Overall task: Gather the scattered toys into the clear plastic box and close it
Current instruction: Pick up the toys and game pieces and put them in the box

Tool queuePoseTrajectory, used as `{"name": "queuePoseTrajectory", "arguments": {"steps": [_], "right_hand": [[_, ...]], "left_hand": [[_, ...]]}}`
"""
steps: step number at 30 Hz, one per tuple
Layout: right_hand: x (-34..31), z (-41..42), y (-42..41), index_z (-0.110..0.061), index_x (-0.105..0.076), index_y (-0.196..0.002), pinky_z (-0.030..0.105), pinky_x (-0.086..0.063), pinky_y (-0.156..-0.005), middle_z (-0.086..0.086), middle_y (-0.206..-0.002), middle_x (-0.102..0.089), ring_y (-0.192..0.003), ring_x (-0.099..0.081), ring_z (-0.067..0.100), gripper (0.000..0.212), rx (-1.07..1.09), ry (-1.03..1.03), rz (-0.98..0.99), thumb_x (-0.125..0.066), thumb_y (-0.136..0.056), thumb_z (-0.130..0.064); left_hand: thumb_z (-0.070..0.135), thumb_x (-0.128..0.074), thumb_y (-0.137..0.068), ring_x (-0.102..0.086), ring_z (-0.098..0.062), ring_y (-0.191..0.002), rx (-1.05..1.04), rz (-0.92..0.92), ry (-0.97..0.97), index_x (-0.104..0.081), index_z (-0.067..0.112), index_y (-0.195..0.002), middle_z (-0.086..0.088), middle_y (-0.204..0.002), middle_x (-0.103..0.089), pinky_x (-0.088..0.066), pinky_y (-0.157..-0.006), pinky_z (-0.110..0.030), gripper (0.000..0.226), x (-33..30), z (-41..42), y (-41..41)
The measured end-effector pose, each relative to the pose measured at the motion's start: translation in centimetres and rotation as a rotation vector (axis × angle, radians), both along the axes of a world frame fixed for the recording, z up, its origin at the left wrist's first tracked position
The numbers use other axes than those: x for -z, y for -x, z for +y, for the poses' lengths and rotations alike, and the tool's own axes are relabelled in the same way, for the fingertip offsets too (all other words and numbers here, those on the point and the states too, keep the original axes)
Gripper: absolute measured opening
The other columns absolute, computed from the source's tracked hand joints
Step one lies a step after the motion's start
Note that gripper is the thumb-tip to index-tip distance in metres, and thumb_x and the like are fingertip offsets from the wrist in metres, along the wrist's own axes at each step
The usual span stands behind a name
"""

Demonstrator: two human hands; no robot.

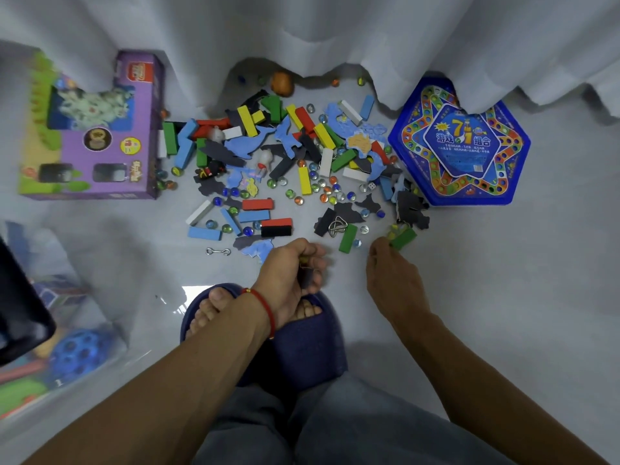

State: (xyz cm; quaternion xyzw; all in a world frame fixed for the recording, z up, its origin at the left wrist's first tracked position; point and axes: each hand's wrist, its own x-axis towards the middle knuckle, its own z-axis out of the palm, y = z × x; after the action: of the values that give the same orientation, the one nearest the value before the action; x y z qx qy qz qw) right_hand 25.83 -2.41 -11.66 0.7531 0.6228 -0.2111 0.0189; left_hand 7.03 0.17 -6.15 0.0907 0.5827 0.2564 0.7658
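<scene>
1. A white curtain [335, 31] hangs along the far side, its hem draped over the grey floor [503, 280].
2. The clear plastic box [77, 297] stands at the near left, blurred, with a blue holed ball [79, 352] and other toys inside.
3. A purple toy carton [100, 135] lies far left; a blue hexagonal game box [469, 142] lies far right, partly under the curtain.
4. Between them the scattered toys [295, 162] cover the floor: coloured wooden blocks, dark and blue puzzle pieces, glass marbles.
5. The left hand [292, 273], with a red string at the wrist, has its fingers curled round small dark pieces, above blue slippers [295, 350].
6. The right hand [392, 273] reaches to the pile's near right edge, its fingertips pinching a green block [404, 238].
</scene>
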Motion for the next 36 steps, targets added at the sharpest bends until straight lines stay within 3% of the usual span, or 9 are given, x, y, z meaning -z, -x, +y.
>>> {"name": "queuePoseTrajectory", "arguments": {"steps": [4, 8, 12, 16, 20, 24, 31, 34, 36], "right_hand": [[-0.9, 0.3, 0.7, -0.016, -0.046, -0.112, 0.030, -0.046, -0.058, -0.002, -0.080, -0.054, -0.064, -0.053, 0.011, 0.012, 0.063, -0.032, 0.114, -0.045, -0.101, -0.020], [-1.0, 0.8, 2.5, -0.016, -0.045, -0.112, 0.036, -0.054, -0.060, 0.003, -0.088, -0.059, -0.072, -0.060, 0.017, 0.017, 0.074, -0.098, 0.202, -0.052, -0.096, -0.014], [0.3, 1.5, 3.1, -0.013, -0.040, -0.119, 0.041, -0.058, -0.064, 0.008, -0.091, -0.064, -0.074, -0.065, 0.022, 0.024, 0.046, -0.037, 0.097, -0.050, -0.098, -0.019], [0.7, 1.7, 3.0, -0.008, -0.048, -0.116, 0.030, -0.056, -0.062, 0.005, -0.091, -0.062, -0.069, -0.060, 0.013, 0.021, -0.041, 0.006, -0.033, -0.045, -0.100, -0.021], [-2.9, 1.5, 4.3, -0.002, -0.057, -0.101, 0.038, -0.051, -0.061, 0.010, -0.079, -0.061, -0.064, -0.057, 0.020, 0.019, 0.220, 0.053, 0.279, -0.047, -0.101, -0.018], [-12.9, 4.2, 9.2, 0.003, -0.063, -0.102, 0.029, -0.038, -0.050, 0.010, -0.065, -0.057, -0.051, -0.043, 0.017, 0.022, 0.471, 0.407, 0.910, -0.059, -0.096, -0.017], [-28.1, 5.0, 28.0, 0.000, -0.063, -0.107, 0.023, -0.040, -0.044, 0.015, -0.085, -0.064, -0.056, -0.053, 0.014, 0.022, -0.193, 0.890, 1.015, -0.061, -0.095, -0.019], [-30.3, 3.1, 36.2, 0.001, -0.062, -0.108, 0.026, -0.051, -0.053, 0.018, -0.093, -0.064, -0.068, -0.060, 0.019, 0.020, -0.229, 0.917, 1.044, -0.061, -0.095, -0.013], [-30.6, 2.3, 39.9, 0.005, -0.057, -0.117, 0.035, -0.061, -0.069, 0.021, -0.102, -0.062, -0.079, -0.065, 0.026, 0.028, -0.148, 0.871, 1.099, -0.061, -0.095, -0.010]], "left_hand": [[0.011, -0.044, -0.094, -0.051, -0.015, -0.056, -0.056, 0.013, -0.006, -0.067, 0.005, -0.089, -0.004, -0.068, -0.059, -0.040, -0.055, -0.026, 0.024, -1.0, -1.0, 1.1], [0.007, -0.040, -0.094, -0.048, -0.015, -0.061, -0.161, -0.065, 0.032, -0.062, 0.005, -0.088, -0.005, -0.073, -0.053, -0.039, -0.059, -0.025, 0.023, -2.2, -1.4, 2.0], [0.008, -0.040, -0.093, -0.047, -0.016, -0.066, -0.207, -0.117, 0.052, -0.058, 0.004, -0.099, -0.006, -0.078, -0.050, -0.039, -0.064, -0.027, 0.019, -3.5, -1.9, 3.3], [0.010, -0.043, -0.093, -0.046, -0.017, -0.068, -0.236, -0.142, 0.056, -0.058, 0.006, -0.100, -0.007, -0.081, -0.048, -0.040, -0.065, -0.028, 0.018, -5.9, -2.8, 5.3], [0.010, -0.052, -0.090, -0.053, -0.019, -0.066, -0.385, -0.220, -0.036, -0.064, 0.005, -0.098, -0.009, -0.081, -0.058, -0.045, -0.064, -0.029, 0.015, -11.1, -4.2, 9.0], [0.010, -0.051, -0.092, -0.054, -0.022, -0.061, -0.583, -0.158, -0.236, -0.065, 0.002, -0.098, -0.011, -0.076, -0.060, -0.045, -0.056, -0.028, 0.018, -16.5, -6.8, 16.0], [0.007, -0.051, -0.085, -0.048, -0.024, -0.070, -0.932, 0.111, -0.254, -0.055, 0.005, -0.087, -0.012, -0.075, -0.047, -0.050, -0.071, -0.031, 0.004, -20.9, -15.3, 30.0], [0.006, -0.049, -0.085, -0.035, -0.021, -0.061, -1.018, 0.184, -0.220, -0.047, 0.009, -0.068, -0.008, -0.066, -0.041, -0.040, -0.073, -0.033, 0.017, -22.1, -17.9, 33.6], [0.007, -0.050, -0.085, -0.037, -0.022, -0.060, -1.037, 0.176, -0.241, -0.048, 0.008, -0.073, -0.010, -0.071, -0.045, -0.041, -0.075, -0.034, 0.012, -23.2, -18.6, 34.8]]}}
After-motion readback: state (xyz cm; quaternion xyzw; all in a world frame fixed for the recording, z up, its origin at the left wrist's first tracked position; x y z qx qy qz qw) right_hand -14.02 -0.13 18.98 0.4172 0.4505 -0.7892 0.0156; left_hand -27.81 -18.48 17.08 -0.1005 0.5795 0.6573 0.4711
